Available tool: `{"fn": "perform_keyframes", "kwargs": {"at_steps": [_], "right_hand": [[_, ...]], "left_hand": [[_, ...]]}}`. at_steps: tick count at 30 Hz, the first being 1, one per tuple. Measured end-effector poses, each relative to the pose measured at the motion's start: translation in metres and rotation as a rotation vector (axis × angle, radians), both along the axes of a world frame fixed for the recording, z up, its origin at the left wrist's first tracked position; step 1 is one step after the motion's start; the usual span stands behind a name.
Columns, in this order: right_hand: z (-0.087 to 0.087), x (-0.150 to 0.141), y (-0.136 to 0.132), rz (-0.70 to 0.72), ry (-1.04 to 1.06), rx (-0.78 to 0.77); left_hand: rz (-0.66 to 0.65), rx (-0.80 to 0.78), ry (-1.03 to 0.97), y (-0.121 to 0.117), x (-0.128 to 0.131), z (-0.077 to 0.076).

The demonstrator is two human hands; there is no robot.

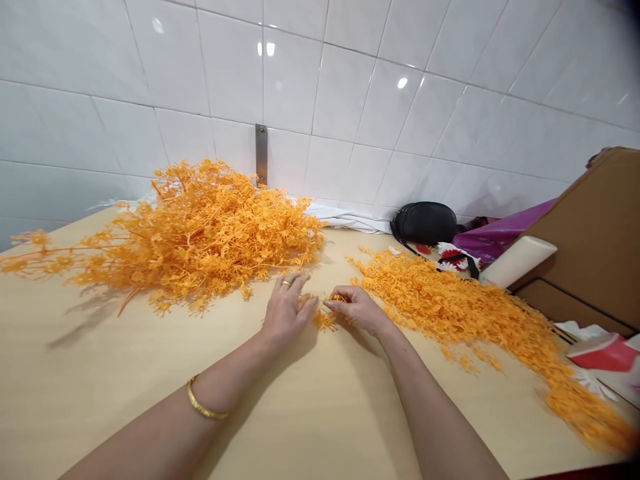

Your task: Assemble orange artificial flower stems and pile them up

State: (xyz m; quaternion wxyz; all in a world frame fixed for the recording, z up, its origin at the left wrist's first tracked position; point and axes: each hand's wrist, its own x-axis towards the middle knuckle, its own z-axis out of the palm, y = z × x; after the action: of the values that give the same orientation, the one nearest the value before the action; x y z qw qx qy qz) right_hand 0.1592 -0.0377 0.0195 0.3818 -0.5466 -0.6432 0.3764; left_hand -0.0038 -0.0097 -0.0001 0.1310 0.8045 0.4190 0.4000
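Both my hands meet over the middle of the pale table. My left hand, with a ring on one finger and a gold bangle on the wrist, pinches part of a small orange artificial flower sprig. Facing it, my right hand is closed, thumb against fingers, on the other side of that sprig. Fingers hide much of the piece. Behind my left hand lies a large bushy heap of orange artificial flower stems. To the right of my right hand spreads a long, flatter pile of loose orange pieces.
A white tiled wall with a metal bracket stands behind the table. At the back right are a black pouch, purple wrapping, a cream roll and a brown cardboard box. Red and white items lie at the right edge.
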Motion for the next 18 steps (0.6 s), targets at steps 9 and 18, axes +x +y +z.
{"fn": "perform_keyframes", "kwargs": {"at_steps": [9,18], "right_hand": [[-0.014,-0.012,0.002,0.045,0.152,-0.027],[-0.014,-0.013,0.005,-0.107,0.276,0.012]], "left_hand": [[-0.127,-0.210,0.070,-0.014,0.012,-0.009],[-0.097,-0.339,-0.043,-0.014,0.013,-0.002]]}}
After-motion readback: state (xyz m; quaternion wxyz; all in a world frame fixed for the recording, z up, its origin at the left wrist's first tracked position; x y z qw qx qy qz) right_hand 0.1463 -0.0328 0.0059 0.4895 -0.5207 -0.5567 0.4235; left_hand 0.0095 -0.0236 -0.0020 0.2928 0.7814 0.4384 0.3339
